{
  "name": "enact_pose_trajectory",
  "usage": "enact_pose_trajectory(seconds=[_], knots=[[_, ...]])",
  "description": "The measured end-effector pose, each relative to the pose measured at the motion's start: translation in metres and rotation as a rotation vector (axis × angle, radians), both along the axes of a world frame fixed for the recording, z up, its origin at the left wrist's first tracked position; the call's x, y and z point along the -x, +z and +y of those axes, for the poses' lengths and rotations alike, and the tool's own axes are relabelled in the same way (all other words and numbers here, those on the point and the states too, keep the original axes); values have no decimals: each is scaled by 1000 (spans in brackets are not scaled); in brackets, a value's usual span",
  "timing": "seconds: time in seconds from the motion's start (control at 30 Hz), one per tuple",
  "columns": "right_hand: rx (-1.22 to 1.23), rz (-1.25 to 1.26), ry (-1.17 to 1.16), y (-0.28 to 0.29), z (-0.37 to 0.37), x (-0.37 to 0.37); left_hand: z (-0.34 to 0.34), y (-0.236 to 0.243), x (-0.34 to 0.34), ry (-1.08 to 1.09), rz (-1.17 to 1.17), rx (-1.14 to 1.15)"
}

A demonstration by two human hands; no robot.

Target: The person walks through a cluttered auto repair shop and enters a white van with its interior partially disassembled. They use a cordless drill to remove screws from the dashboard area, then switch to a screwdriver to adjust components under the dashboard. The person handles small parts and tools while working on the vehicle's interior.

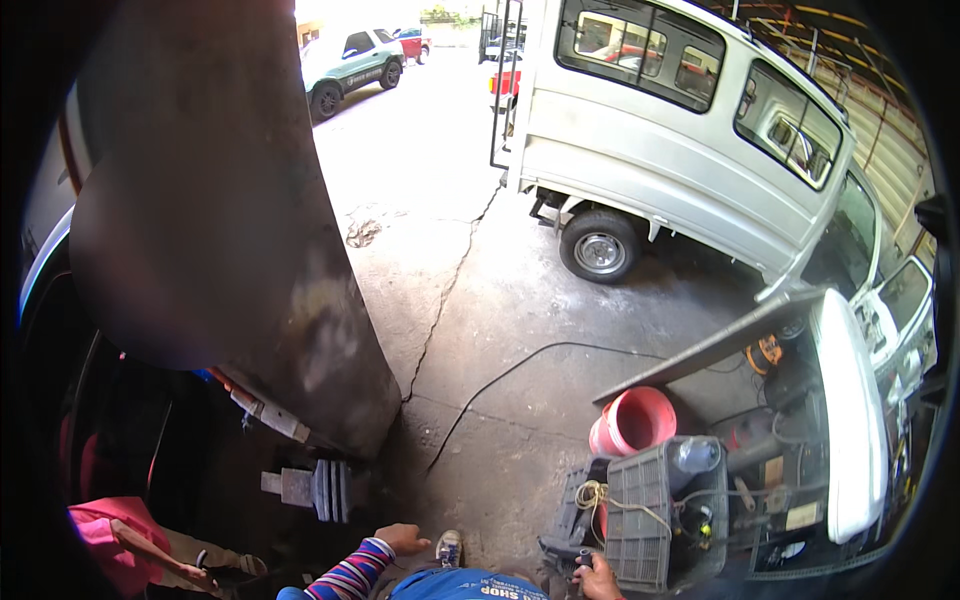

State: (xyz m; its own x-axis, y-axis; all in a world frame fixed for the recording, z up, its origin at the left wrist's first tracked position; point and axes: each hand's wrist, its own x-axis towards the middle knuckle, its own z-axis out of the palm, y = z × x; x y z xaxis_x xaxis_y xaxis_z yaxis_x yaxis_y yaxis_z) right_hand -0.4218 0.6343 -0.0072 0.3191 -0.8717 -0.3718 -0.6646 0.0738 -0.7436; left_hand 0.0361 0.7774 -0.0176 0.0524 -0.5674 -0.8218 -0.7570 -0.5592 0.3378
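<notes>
My left hand [404, 540], below a striped sleeve, hangs before my blue shirt [470, 584] with its fingers curled under. Its palm side is hidden, so I cannot see whether anything is inside. At the lower right, my right hand [600, 578] is closed round a dark tool with a round end [584, 558]; the rest of the tool is hidden. Just beyond that hand stands a grey plastic crate [640, 515], with a pale cord [597, 494] draped over it. My shoe [449, 548] shows on the concrete between my hands.
A pink bucket [640, 420] stands behind the crate, near a leaning board [690, 345]. A black cable [500, 376] crosses the cracked floor. On the left rises a wide dark post [300, 250]; a person in pink [118, 535] is below it. A white van [640, 140] stands ahead right.
</notes>
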Motion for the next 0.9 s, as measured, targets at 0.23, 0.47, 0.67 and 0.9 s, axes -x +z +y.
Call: enact_pose_trajectory(seconds=[0.23, 0.47, 0.67, 0.9], knots=[[-144, 306, 93, -153, -156, -14, -141, -70, -100, 613, -43, 336], [-519, 459, 383, -222, -324, -51, -213, -132, -175, 772, 209, -246], [-249, 662, 438, -156, -590, -271, -291, -96, -257, 1076, 220, -317], [-124, 267, 18, -86, -831, -636, -445, -151, -406, 1088, 208, -237]])
